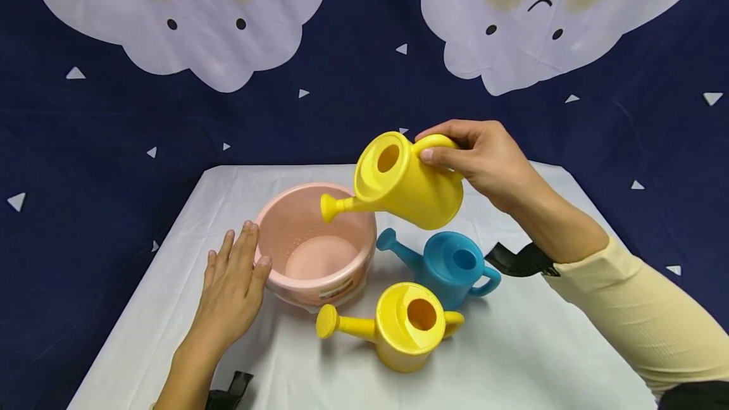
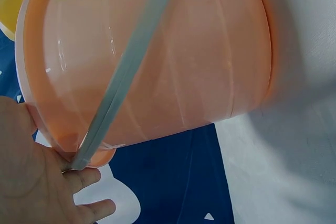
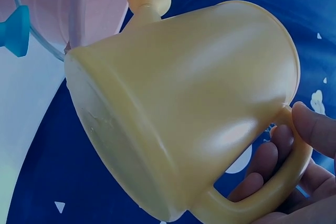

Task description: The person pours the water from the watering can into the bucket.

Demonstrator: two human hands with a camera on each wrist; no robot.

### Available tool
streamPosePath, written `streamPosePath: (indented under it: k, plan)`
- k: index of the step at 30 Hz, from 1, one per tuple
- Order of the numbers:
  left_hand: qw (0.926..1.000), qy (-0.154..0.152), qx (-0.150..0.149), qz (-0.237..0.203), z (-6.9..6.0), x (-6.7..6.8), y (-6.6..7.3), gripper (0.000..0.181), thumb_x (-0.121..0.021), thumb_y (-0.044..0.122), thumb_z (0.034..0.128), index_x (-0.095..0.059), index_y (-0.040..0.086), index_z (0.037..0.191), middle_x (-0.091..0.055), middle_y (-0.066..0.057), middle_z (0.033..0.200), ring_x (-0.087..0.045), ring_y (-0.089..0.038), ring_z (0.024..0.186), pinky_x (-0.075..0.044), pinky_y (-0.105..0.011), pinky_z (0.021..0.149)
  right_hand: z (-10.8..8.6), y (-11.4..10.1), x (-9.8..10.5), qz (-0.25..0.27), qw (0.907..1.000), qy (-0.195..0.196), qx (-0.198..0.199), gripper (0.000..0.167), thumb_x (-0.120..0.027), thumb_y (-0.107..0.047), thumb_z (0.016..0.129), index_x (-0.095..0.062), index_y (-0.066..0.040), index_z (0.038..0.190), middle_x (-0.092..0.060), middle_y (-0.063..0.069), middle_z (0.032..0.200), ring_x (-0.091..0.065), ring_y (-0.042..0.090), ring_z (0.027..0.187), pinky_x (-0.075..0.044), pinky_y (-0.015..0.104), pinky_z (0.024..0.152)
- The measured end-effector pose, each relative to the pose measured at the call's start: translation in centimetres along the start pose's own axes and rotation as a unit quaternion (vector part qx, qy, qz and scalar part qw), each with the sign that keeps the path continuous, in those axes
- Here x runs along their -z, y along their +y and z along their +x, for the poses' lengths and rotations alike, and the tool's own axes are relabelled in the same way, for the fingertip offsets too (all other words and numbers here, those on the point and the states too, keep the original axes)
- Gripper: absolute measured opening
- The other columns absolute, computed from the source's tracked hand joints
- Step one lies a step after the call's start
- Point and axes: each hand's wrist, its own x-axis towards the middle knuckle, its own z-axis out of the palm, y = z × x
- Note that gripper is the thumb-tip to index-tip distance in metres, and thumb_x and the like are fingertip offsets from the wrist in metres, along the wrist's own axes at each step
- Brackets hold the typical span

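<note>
My right hand [image 1: 490,160] grips the handle of a yellow watering can [image 1: 424,188], its fingers curled through the loop in the right wrist view. The can is raised and tilted, with its spout head [image 1: 328,207] over the opening of a pink bucket [image 1: 313,285]. My left hand [image 1: 232,286] has its fingers straight and touches the bucket's left rim. In the left wrist view the bucket's grey handle [image 2: 126,72] hangs down across its side. Small droplets dot the bucket's inner wall; no stream from the spout can be made out.
A blue watering can [image 1: 447,271] stands right of the bucket. Nearer the front, a second yellow watering can [image 1: 407,340] stands upright, its spout pointing left. White cloth [image 1: 512,347] covers the table. A dark blue backdrop [image 1: 364,49] with clouds hangs behind.
</note>
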Motion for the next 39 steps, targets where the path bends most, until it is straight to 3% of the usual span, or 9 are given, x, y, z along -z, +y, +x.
streamPosePath:
  k: [11, 39]
  plan:
    - [1.0, -0.001, 0.0, 0.003, 0.1, 0.0, 0.0, 0.057, -0.026, 0.039, 0.1029, -0.013, 0.015, 0.153, -0.013, -0.007, 0.16, 0.003, -0.03, 0.149, 0.002, -0.059, 0.116, 0.6, -0.2, -0.5, 0.013, 0.9998, -0.012, 0.007, 0.033, -0.073, -0.026, 0.083, -0.069, -0.007, 0.109, -0.071, 0.0, 0.095, -0.063, 0.02, 0.081, -0.055, 0.025, 0.07]
    - [1.0, 0.001, 0.006, 0.002, -0.1, 0.0, -0.1, 0.058, -0.027, 0.041, 0.1025, -0.012, 0.017, 0.153, -0.014, -0.006, 0.16, -0.002, -0.032, 0.149, 0.003, -0.058, 0.117, 0.9, -1.2, -1.1, -0.005, 0.9998, -0.02, 0.006, 0.03, -0.072, -0.025, 0.084, -0.07, -0.009, 0.109, -0.069, 0.005, 0.096, -0.063, 0.022, 0.08, -0.056, 0.027, 0.07]
